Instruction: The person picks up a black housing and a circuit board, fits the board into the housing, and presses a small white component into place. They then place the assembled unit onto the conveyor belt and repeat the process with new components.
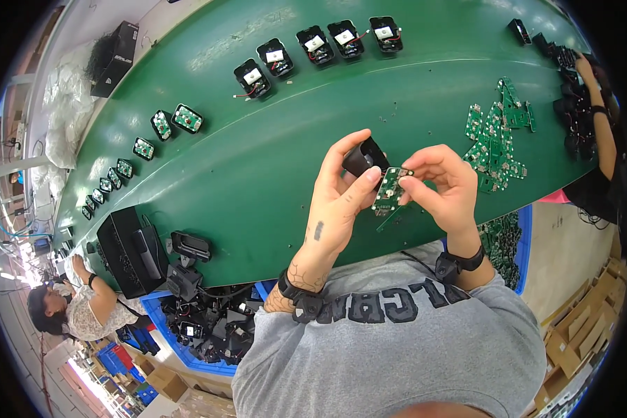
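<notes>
My left hand (333, 203) is wrapped round a small black plastic housing (361, 159), its open side tipped up. Between the fingertips of my right hand (450, 187) is the upper edge of a green circuit board (387, 194), held just beside the housing. My left thumb reaches across to the board's upper left edge. Whether wires join the board to the housing I cannot make out. A thin green piece (391, 219) shows below the board, partly hidden by it. Both hands are above the green tabletop (271, 181).
Loose circuit boards (494, 143) lie piled at right. Black housings with white blocks (315, 44) line the far side; board-filled housings (187, 118) curve leftward. A black box (134, 252) stands at left. Blue bins (212, 367) adjoin the near edge. Other people work at both ends.
</notes>
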{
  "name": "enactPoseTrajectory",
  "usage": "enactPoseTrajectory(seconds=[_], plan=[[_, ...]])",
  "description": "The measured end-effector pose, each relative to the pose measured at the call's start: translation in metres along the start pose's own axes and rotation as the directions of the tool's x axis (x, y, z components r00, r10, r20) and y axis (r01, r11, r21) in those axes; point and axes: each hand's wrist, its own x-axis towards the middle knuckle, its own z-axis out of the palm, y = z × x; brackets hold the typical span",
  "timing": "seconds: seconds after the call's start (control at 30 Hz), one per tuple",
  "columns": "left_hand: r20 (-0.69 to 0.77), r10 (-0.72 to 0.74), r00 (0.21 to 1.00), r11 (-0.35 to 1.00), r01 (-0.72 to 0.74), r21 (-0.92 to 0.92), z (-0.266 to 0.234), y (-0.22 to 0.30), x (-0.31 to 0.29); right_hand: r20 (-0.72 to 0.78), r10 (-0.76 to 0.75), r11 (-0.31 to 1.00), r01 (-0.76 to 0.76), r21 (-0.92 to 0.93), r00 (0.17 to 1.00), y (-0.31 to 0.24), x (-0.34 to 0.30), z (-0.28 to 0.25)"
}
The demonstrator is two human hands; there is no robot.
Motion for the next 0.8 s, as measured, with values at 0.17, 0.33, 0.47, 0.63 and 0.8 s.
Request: enactPoseTrajectory(seconds=[0.17, 0.33, 0.47, 0.63, 0.8], plan=[[-0.012, 0.012, 1.000, 1.000, -0.012, -0.011, 0.007, 0.003, -0.005, -0.080, 0.083, 0.995, -0.078, 0.070, 0.993, 0.005, 0.001, -0.002], [-0.002, 0.003, 1.000, 1.000, -0.003, -0.028, 0.003, 0.002, -0.011, -0.076, 0.123, 0.983, -0.111, 0.144, 0.990, 0.007, 0.002, -0.009], [0.041, -0.015, 0.999, 0.997, 0.018, -0.072, 0.001, 0.000, -0.013, 0.002, 0.131, 0.958, -0.127, 0.258, 0.991, 0.006, -0.008, -0.016], [0.018, -0.014, 1.000, 0.995, 0.015, -0.096, 0.000, -0.001, -0.017, -0.064, -0.043, 0.936, 0.062, 0.348, 0.997, 0.004, -0.016, -0.012], [0.059, -0.012, 0.998, 0.995, 0.018, -0.101, -0.001, -0.001, -0.016, 0.041, -0.161, 0.986, 0.159, 0.049, 0.986, 0.000, -0.018, -0.001]])
